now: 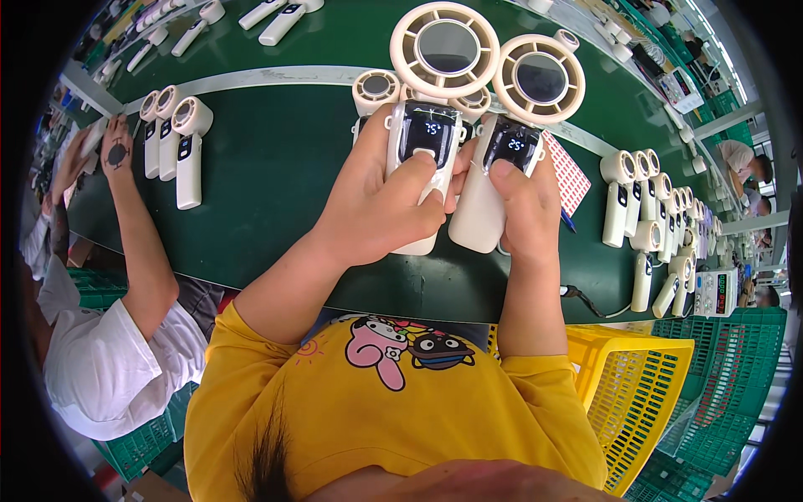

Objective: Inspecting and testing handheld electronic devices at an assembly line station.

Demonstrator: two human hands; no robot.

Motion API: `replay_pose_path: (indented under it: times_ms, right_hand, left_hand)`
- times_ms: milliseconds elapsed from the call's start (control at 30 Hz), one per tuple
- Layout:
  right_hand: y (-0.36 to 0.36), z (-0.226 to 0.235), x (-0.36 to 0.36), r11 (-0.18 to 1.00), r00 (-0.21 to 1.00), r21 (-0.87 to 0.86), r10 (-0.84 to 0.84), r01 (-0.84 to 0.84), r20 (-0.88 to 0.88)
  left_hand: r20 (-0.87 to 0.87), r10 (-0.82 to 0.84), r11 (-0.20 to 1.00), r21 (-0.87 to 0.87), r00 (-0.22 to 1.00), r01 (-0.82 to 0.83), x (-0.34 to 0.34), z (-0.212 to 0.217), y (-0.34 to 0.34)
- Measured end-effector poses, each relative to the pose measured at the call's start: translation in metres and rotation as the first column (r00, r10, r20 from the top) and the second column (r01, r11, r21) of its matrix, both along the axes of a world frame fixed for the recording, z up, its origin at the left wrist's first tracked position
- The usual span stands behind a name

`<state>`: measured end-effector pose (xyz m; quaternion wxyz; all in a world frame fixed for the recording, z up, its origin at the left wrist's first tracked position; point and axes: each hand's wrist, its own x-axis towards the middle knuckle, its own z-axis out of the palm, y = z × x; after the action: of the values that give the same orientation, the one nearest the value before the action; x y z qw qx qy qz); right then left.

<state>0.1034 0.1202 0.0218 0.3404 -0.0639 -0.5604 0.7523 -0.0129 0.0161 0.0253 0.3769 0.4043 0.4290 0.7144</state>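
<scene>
A cream handheld fan (pixel 446 47) with a round ringed head is in my left hand (pixel 368 197), thumb pressed on the front below its lit black display. My right hand (pixel 531 201) grips a second handheld fan (pixel 539 78), its thumb resting at the lower edge of that fan's lit display. The two fans are held up side by side over the green table (pixel 276 167), heads pointing away from me. Partly hidden behind them are more cream fans (pixel 376 86).
Handheld fans (pixel 191 151) lie in a group at left; several more fans (pixel 617 201) fill the right side. Nearby are a red-and-white label sheet (pixel 567 171), a blue pen (pixel 568 220), a cable (pixel 585 299), a power supply (pixel 715 293) and a yellow crate (pixel 640 376). A co-worker (pixel 117 351) sits at left.
</scene>
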Motion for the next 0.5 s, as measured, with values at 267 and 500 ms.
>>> replay_pose_path:
  times_ms: [267,500]
  right_hand:
    - [0.0015,-0.002,0.0,1.0,1.0,-0.009,0.008,-0.008,0.002]
    - [-0.0014,0.0012,0.0006,0.999,0.999,-0.015,0.029,-0.03,-0.017]
  left_hand:
    - [0.003,0.007,0.999,-0.053,1.0,-0.007,0.0015,0.0052,-0.0007]
    - [0.023,-0.041,0.999,-0.004,0.999,0.041,-0.0003,0.002,-0.0015]
